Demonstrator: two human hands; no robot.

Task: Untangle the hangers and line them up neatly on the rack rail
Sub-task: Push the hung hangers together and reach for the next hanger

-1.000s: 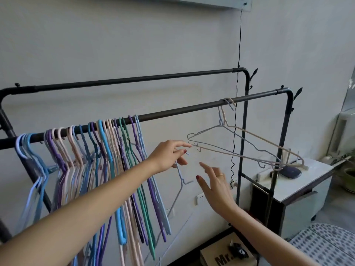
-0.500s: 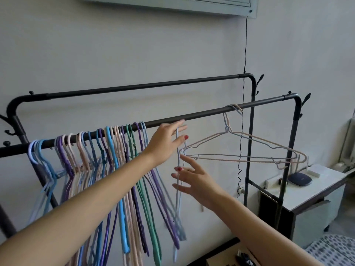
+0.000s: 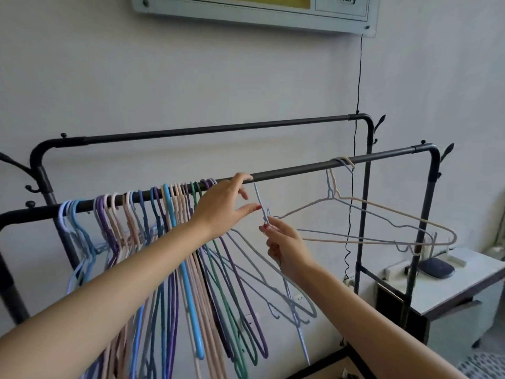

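A black front rail carries a packed row of coloured hangers on its left half. My left hand reaches up at the right end of that row, fingers straight, index tip touching the rail. Just right of it hangs a light blue hanger, its hook up at the rail. My right hand pinches that hanger's twisted neck. Further right, a beige and a grey-blue hanger hang together, tilted and interlocked.
A second black rail runs behind, near the wall. A black cable drops from a wall board past the rack. At the right stands a white side table with a dark oval device.
The light blue hanger has come up to the rail beside the row. My right hand has gone from open beside it to pinching its neck; my left hand rose to the rail.
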